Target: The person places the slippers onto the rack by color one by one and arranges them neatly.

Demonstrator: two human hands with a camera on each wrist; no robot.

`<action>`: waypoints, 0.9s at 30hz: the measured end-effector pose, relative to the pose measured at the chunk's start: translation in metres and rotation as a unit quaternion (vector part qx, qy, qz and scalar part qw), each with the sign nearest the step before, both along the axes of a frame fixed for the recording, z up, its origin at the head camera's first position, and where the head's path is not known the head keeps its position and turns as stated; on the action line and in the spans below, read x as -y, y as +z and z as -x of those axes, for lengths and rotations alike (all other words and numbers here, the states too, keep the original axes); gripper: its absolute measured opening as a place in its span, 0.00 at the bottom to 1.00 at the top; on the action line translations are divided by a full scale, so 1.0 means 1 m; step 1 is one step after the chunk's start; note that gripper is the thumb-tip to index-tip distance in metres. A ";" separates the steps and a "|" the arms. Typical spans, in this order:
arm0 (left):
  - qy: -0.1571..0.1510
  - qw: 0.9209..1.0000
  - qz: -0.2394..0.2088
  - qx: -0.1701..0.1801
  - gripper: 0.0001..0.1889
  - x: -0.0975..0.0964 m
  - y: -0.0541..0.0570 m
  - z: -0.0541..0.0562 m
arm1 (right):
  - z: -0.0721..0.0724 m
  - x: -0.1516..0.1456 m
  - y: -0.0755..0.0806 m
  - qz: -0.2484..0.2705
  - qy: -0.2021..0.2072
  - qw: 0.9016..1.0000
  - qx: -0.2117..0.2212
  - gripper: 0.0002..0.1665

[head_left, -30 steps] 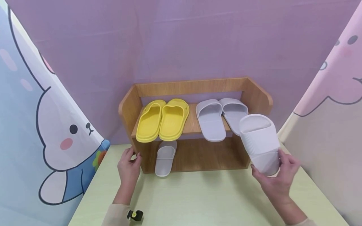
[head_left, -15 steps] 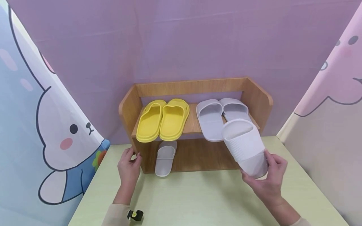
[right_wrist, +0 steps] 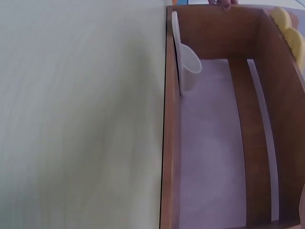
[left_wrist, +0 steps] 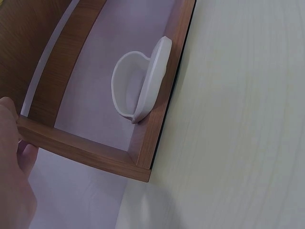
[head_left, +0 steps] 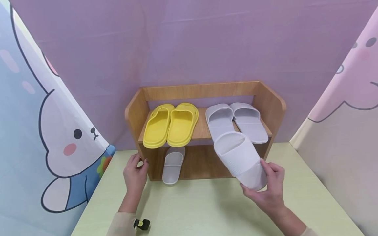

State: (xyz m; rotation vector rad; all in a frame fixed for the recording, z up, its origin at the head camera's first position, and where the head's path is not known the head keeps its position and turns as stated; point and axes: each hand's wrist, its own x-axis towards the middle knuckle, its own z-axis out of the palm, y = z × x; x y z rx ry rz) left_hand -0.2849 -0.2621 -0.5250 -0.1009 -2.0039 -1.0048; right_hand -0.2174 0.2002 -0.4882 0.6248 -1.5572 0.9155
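Note:
My right hand (head_left: pixel 269 190) grips a white slide slipper (head_left: pixel 240 157) by its heel end, thumb on one edge and fingers on the other. The slipper is tilted, toe up to the left, in front of the wooden shoe rack (head_left: pixel 200 88). My left hand (head_left: pixel 135 173) pinches the front edge of the rack's left side panel; in the left wrist view the thumb and fingers (left_wrist: pixel 28 160) lie on either side of that panel. On the lower shelf at the left sits a matching white slipper (head_left: pixel 173 165), seen sideways in the right wrist view.
Two yellow clogs (head_left: pixel 182 126) stand on the upper shelf at the left. Two pale lilac slides (head_left: pixel 251 126) are at its right, the inner one partly behind the held slipper. The rack stands on a light table (head_left: pixel 189 206) against a purple cloth (head_left: pixel 200 42).
My right hand has carried the white slipper left and slightly down, from the rack's right end to in front of the lilac slides. The left hand stays on the side panel.

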 end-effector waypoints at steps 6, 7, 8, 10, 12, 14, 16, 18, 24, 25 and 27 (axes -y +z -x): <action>0.001 1.000 -0.001 0.007 0.08 0.000 0.000 0.000 | 0.006 0.003 -0.015 -0.044 0.017 0.999 0.012 0.55; 0.002 1.000 -0.001 0.008 0.08 0.000 0.000 -0.001 | 0.006 0.003 -0.017 -0.051 0.019 0.998 0.016 0.55; 0.001 1.000 -0.002 0.009 0.08 -0.001 0.001 -0.001 | 0.006 0.004 -0.020 -0.058 0.020 0.998 0.021 0.56; 0.002 1.000 -0.001 0.011 0.07 -0.001 0.001 -0.001 | 0.007 0.005 -0.024 -0.069 0.025 0.997 0.029 0.56; 0.002 1.000 -0.001 0.012 0.07 -0.001 0.001 -0.001 | 0.007 0.006 -0.027 -0.076 0.033 0.996 0.040 0.57; 0.003 1.000 -0.002 0.013 0.08 -0.001 0.002 -0.001 | 0.007 0.007 -0.031 -0.080 0.041 0.995 0.048 0.58; 0.005 1.000 -0.001 0.016 0.08 -0.001 0.002 -0.002 | 0.007 0.008 -0.034 -0.084 0.048 0.993 0.061 0.58; 0.008 1.000 -0.001 0.017 0.08 -0.002 0.002 -0.002 | 0.007 0.009 -0.036 -0.088 0.054 0.992 0.072 0.58; 0.013 1.000 0.002 0.014 0.10 -0.002 0.001 -0.001 | 0.004 0.015 -0.042 -0.110 0.071 0.985 0.113 0.58; 0.013 1.000 0.002 0.013 0.10 -0.001 0.001 -0.001 | 0.003 0.016 -0.042 -0.114 0.077 0.982 0.126 0.57; 0.009 1.000 0.002 0.009 0.10 -0.001 0.002 -0.001 | 0.001 0.018 -0.044 -0.122 0.087 0.976 0.156 0.58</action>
